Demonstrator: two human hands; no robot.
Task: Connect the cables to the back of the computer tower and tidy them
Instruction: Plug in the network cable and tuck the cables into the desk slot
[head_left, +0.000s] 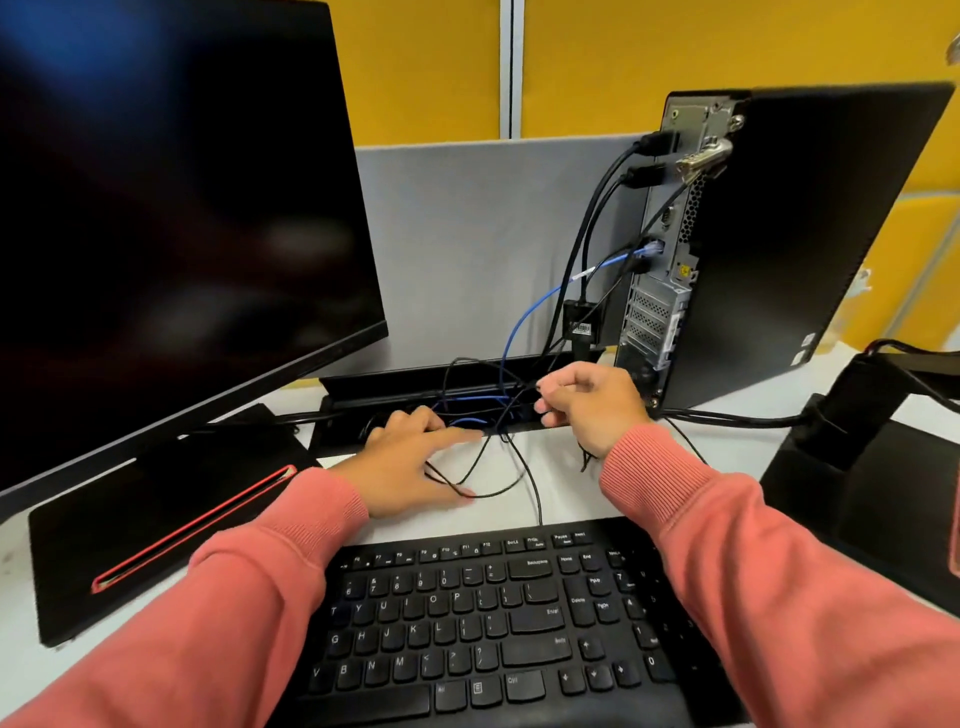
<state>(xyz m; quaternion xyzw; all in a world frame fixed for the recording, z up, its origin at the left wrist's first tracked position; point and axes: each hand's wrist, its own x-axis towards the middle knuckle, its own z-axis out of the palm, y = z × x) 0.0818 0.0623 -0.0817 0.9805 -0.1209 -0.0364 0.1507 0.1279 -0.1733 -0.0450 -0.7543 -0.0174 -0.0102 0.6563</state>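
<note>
Computer tower (779, 249) upright at right rear of desk (561, 467), rear panel facing left. Two black cables (597, 208) plugged high on that panel; blue cable (524, 322) plugged lower, dropping into open cable tray (415, 382) along desk's back edge. Left hand (410, 462) flat on desk just before tray, fingers straight, resting over loops of thin black cable (498, 488). Right hand (587, 405) raised above tray beside tower base, fingers curled, pinching thin black cable strands. Keyboard (493, 623) nearest; monitor (171, 208) at left.
</note>
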